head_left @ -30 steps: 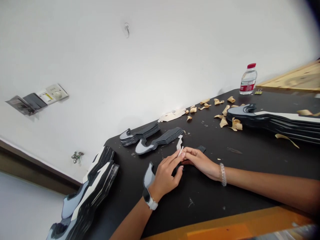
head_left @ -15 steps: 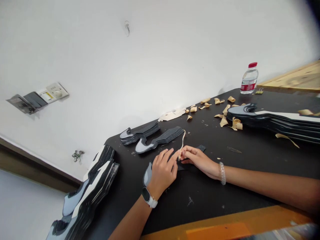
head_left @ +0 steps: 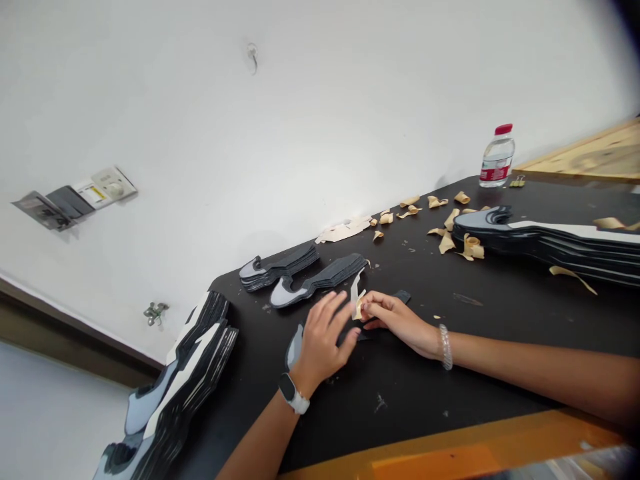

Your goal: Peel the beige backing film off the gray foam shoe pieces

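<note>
Right hand pinching tan paper strip | left hand open, drawn back from strip since prior frame, over grey cutout

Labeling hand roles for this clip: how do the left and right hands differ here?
The left hand lies with fingers spread over a grey-and-black cut piece, while the right hand pinches a tan backing strip at its fingertips. The left hand wears a white wristwatch; the right wears a silver bracelet. Both are ungloved and low over the black table.
</note>
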Motion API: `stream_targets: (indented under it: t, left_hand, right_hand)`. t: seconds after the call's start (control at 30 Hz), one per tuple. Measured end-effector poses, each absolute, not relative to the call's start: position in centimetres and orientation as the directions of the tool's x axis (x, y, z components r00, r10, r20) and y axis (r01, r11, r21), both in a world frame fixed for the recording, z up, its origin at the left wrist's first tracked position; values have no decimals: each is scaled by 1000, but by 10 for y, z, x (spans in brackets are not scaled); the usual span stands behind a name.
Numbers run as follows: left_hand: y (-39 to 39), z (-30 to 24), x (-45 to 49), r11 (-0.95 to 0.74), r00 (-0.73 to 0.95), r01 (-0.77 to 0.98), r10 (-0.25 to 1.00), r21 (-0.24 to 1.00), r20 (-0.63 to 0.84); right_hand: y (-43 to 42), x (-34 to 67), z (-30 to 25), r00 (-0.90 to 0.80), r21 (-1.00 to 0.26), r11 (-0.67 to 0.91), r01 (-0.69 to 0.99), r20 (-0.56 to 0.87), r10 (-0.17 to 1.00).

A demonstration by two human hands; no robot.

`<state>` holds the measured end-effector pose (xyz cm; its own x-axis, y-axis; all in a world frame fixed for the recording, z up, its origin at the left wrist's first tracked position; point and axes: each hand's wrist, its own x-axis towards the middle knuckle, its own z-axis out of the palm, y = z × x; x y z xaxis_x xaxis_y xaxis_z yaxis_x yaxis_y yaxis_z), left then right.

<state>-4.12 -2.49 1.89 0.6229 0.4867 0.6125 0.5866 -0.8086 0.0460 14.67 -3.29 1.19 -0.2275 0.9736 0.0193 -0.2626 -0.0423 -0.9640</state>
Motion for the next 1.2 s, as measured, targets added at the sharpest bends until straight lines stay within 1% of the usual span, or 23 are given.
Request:
stream_targets:
  t: [0.07,0.1,0.23,0.47,0.73,0.8,0.87,0.97,1.07,1.2]
  left_hand:
    - [-30,21,-39,-845,716,531,407,-63,567]
    - [-31,21,-39,-839,722,538,407,-84,560]
    - [-29,21,-40,-749,617,661,510,-43,599]
    - [-27,18,-40,-649,529,761,598,-23,603]
    - [-20,13,-41,-554,359,825,665,110,655]
    - [-17,10,-43,-520,297,837,690,168,659]
    - [-13,8,-46,-488,241,840,728,239,642]
    - [-10,6,-49,-473,197,820,763,323,616]
    - [-9,5,-48,-510,179,783,733,356,656]
    - [-10,6,-45,-610,170,702,644,367,746]
  right_hand:
    - [-33,147,11,-223,-963,-34,-268,28,974]
    - [-32,147,11,-219,-963,-32,-267,29,975]
    - [-31,147,10,-213,-969,-45,-243,8,977]
    - [-30,146,9,-227,-965,-55,-258,5,974]
    - [-31,146,11,-266,-975,-39,-219,21,964]
    - [-32,146,10,-319,-985,3,-174,59,946]
    - [-35,145,8,-408,-990,78,-116,119,905]
    - [-39,144,6,-498,-986,144,-79,164,852]
    - [-41,145,5,-510,-988,127,-86,154,847]
    - [-39,146,7,-499,-991,108,-75,131,857]
